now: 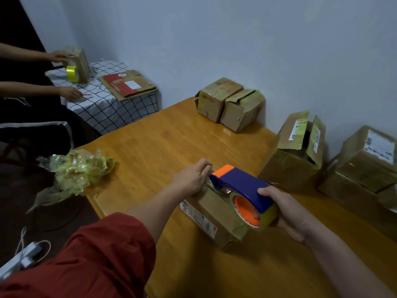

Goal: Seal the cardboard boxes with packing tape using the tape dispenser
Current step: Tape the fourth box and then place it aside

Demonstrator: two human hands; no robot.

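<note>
Counter [163, 143]: a wooden top is filling the middle of the view, its far edge running along the pale wall.
Side table [111, 108]: a table draped in a checked cloth is standing beyond the counter's left corner, carrying a flattened carton; a second person's hands are working there on a small box with a yellow tape roll.
Stacked boxes [365, 160]: two labelled cartons are sitting piled at the counter's right edge.
Open box [294, 155]: a carton with its flaps standing up is resting just beside the stack, near the far right edge.
Pair of boxes [229, 104]: two worn cartons are sitting touching each other at the far edge, against the wall.
Tape scraps [79, 171]: a crumpled heap of yellowish used tape is lying over the counter's left corner.
Cardboard box [212, 218]: the carton being sealed is lying near the counter's near edge, under both hands.
Tape dispenser [242, 186]: the blue and orange tool is resting on top of the cardboard box, its tape roll facing the camera.
Right hand [285, 214]: its fingers are gripping the dispenser's rear, wrapped around the roll end.
Left hand [193, 177]: its fingers are pinching down at the dispenser's front tip; whether tape is held there cannot be told.
</note>
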